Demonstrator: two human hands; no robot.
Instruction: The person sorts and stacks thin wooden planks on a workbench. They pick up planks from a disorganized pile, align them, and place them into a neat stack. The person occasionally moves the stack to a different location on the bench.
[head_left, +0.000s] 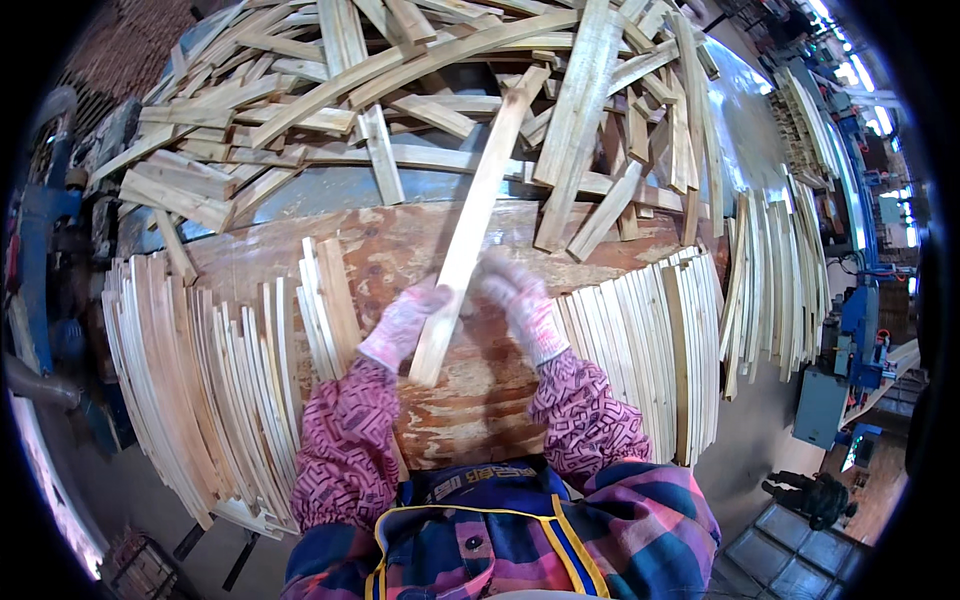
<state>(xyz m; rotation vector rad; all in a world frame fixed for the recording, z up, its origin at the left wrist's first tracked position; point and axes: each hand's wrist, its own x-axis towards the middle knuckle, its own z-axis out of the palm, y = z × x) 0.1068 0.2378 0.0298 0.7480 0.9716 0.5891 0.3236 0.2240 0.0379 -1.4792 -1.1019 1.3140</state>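
Observation:
A long pale wooden strip [470,240] slants up and away over the brown plywood tabletop [480,410], its far end over a loose pile. My left hand [405,318], in a pale pink glove, grips it near its lower end, with the thumb on its face. To the right of the strip is my right hand [518,300], also gloved and slightly blurred. Its fingers stretch toward the strip, holding nothing that I can see; whether they touch it I cannot tell. Both forearms wear pink patterned sleeves.
Strips stand in a row at the left [200,380], and another row [640,340] lies beside my right forearm. A jumbled heap of wooden pieces [400,110] covers the far side. More strips [775,290] lie farther right, near blue machinery [855,330].

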